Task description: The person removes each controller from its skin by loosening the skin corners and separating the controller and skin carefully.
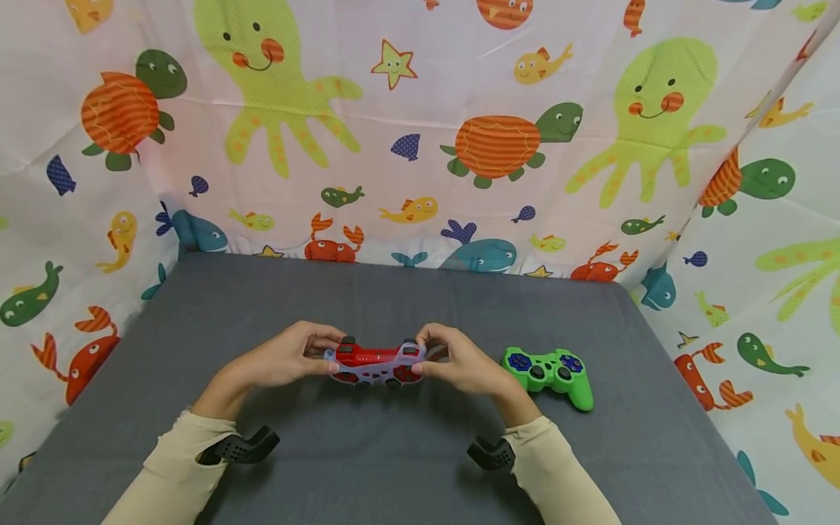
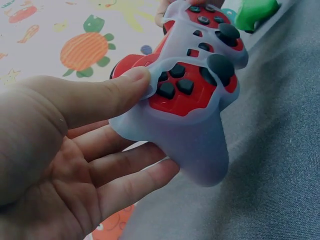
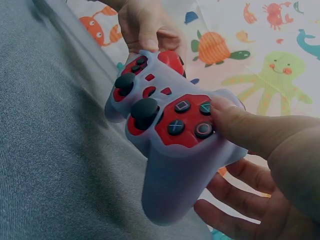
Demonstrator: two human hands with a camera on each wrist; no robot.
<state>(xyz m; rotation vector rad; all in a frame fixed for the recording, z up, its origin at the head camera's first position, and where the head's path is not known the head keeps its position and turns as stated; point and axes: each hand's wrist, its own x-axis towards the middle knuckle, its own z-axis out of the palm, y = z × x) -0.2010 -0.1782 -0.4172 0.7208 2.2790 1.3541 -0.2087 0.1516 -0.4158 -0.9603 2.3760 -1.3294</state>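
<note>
A red game controller [image 1: 372, 356] in a translucent whitish silicone sleeve [image 2: 200, 145] is held up between both hands, its top edge facing away. My left hand [image 1: 287, 357] pinches its left end, thumb on the sleeve beside the direction buttons [image 2: 175, 82] and fingers behind. At the other end my right hand [image 1: 462, 362] pinches it, with the thumb [image 3: 232, 117] by the triangle button. The sleeve's openings show the red face, black buttons and thumbsticks [image 3: 145, 110]. Just right of my right hand, a green controller [image 1: 550, 370] lies on the grey cloth.
The grey cloth-covered table [image 1: 394, 467] stretches around the hands. A white curtain [image 1: 426, 95] printed with sea animals stands along its back and sides. Each wrist carries a black camera [image 1: 246, 446] on a strap over a cream sleeve [image 1: 173, 467].
</note>
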